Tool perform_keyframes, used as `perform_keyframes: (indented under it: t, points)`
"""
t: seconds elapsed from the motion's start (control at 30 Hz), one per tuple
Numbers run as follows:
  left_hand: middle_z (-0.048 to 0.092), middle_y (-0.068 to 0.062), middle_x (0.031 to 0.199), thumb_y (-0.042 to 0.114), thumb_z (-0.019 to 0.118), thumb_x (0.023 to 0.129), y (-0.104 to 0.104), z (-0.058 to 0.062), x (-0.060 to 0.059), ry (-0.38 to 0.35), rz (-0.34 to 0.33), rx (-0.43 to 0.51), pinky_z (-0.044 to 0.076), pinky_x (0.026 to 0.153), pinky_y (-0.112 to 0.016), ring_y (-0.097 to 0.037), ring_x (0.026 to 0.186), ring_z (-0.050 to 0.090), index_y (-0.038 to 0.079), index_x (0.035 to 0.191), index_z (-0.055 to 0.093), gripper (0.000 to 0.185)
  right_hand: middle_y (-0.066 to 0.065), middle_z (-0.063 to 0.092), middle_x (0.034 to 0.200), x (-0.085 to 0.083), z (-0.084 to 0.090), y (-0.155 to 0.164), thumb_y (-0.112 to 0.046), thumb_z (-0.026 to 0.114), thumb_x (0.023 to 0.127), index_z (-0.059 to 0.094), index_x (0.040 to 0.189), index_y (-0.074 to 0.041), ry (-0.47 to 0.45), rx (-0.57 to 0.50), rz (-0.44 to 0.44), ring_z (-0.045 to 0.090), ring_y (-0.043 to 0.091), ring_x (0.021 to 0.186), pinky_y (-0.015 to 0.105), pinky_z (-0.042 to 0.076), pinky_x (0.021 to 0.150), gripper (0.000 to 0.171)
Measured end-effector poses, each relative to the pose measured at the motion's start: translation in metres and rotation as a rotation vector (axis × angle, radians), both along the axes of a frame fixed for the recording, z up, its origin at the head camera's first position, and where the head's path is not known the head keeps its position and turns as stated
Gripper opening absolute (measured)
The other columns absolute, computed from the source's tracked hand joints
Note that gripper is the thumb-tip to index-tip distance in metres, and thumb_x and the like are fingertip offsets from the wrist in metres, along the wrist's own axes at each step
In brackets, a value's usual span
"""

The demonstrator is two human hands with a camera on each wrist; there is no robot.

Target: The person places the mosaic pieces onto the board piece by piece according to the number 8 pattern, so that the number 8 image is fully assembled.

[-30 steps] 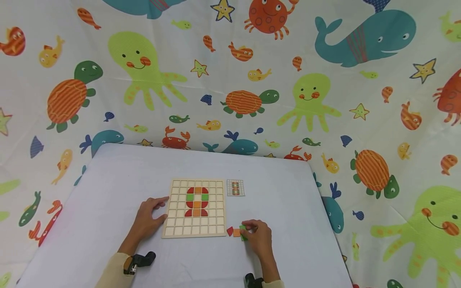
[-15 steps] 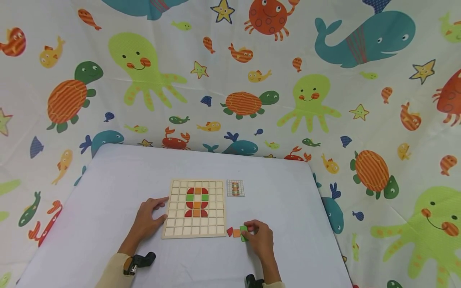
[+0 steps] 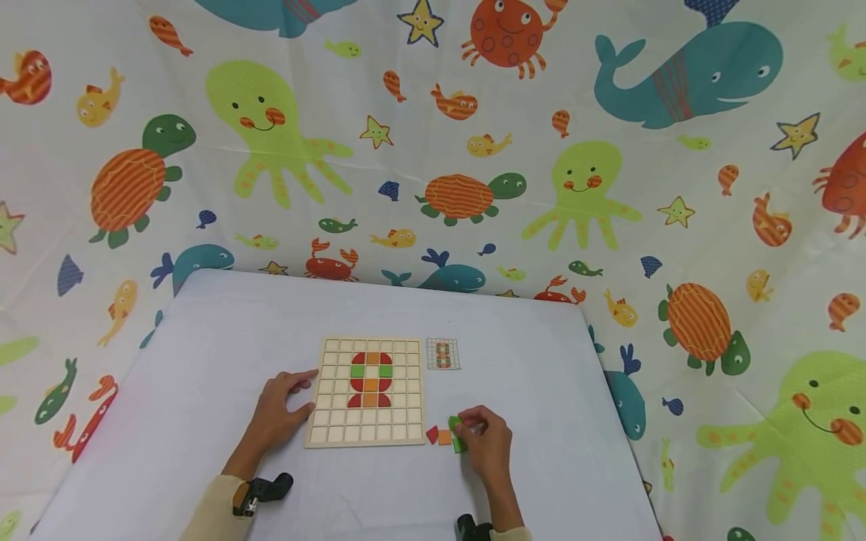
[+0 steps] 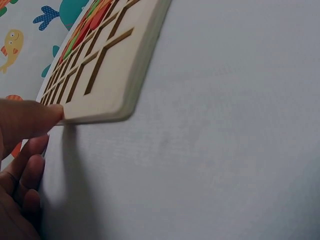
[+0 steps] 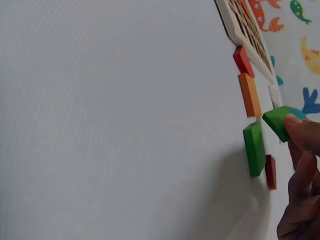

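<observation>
A light wooden grid board (image 3: 365, 445) lies on the table. Red, orange and green pieces form a shape in its upper middle cells. My left hand (image 3: 276, 409) rests at the board's left side, with index finger and thumb against the edge; in the left wrist view the thumb (image 4: 37, 117) touches the rim. Right of the board, my right hand (image 3: 489, 443) pinches a green block (image 5: 276, 122) between thumb and fingers, raised off the table. Beneath it lie another green block (image 5: 254, 149), an orange square block (image 3: 444, 437), a red triangular block (image 3: 432, 435) and a red piece (image 5: 270, 171).
A small pattern card (image 3: 443, 353) with a printed grid lies by the board's upper right corner. White cloth covers the table (image 3: 528, 361). Behind hangs a curtain (image 3: 406, 165) printed with sea animals. Black devices (image 3: 264, 492) sit on both wrists.
My right hand has lifted the green block slightly up and away from the other green block. The left hand and the board stay in place.
</observation>
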State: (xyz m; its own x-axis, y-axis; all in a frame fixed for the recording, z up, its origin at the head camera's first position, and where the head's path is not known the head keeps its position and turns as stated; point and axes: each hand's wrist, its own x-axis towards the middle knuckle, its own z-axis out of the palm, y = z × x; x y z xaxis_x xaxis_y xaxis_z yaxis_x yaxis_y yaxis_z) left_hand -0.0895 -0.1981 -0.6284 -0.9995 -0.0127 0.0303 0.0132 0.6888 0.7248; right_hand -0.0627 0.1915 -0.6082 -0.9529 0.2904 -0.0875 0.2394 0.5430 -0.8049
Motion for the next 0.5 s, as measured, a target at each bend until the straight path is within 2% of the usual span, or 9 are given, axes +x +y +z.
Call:
perform_keyframes:
  t: [0.17,0.5]
  points:
    - [0.065,-0.013,0.122,0.007,0.078,0.091,0.0,0.001,0.0,-0.003,-0.002,0.001,0.044,0.101,-0.051,-0.03,0.117,0.054,0.01,0.148,0.06,0.06,-0.004,0.069,0.08,-0.005,0.006,-0.012,-0.006,0.088,0.084,0.079,0.091,-0.022,0.043,-0.059,0.002,0.055,0.015,0.074,0.022,0.045,0.063,0.02]
    - [0.064,-0.013,0.123,0.007,0.078,0.091,-0.001,0.001,0.0,-0.006,0.0,0.014,0.043,0.103,-0.051,-0.03,0.117,0.054,0.01,0.148,0.061,0.06,-0.004,0.071,0.084,-0.016,0.015,-0.05,-0.007,0.088,0.083,0.08,0.092,-0.022,0.038,-0.139,0.08,0.054,0.014,0.068,0.023,0.042,0.053,0.02]
